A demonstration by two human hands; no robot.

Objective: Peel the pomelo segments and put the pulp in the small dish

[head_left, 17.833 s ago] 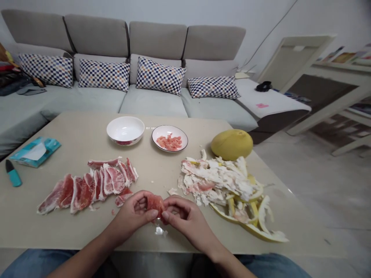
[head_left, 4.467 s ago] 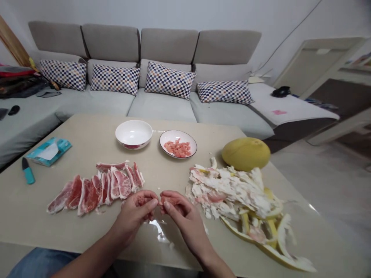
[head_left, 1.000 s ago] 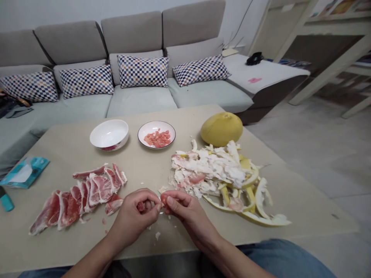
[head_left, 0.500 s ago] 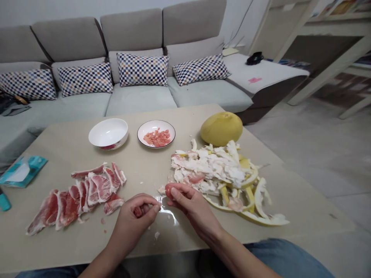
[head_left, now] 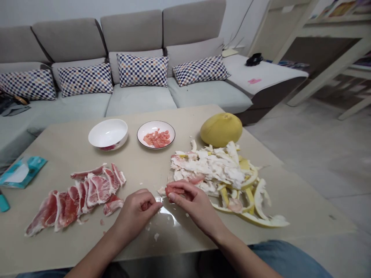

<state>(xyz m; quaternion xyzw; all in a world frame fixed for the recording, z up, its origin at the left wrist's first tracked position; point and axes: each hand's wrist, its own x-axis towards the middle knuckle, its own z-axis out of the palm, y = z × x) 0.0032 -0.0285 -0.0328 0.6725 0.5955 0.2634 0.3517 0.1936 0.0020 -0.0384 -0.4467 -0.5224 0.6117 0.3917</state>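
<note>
My left hand is curled closed over a small pink bit of pomelo flesh, resting near the table's front edge. My right hand pinches a red-pink piece of pomelo membrane at the near edge of the heap of white pith and yellow peel. A row of pink pomelo segments lies to the left of my left hand. Farther back stand a plate of peeled pink flesh and a white bowl.
A whole yellow pomelo sits behind the peel heap. A teal tissue pack and a teal object lie at the table's left edge. A grey sofa with checked cushions stands behind; open floor lies to the right.
My hands have parted. The right hand carried its pink piece rightward to the edge of the peel heap, while the left hand stayed closed near the front of the table.
</note>
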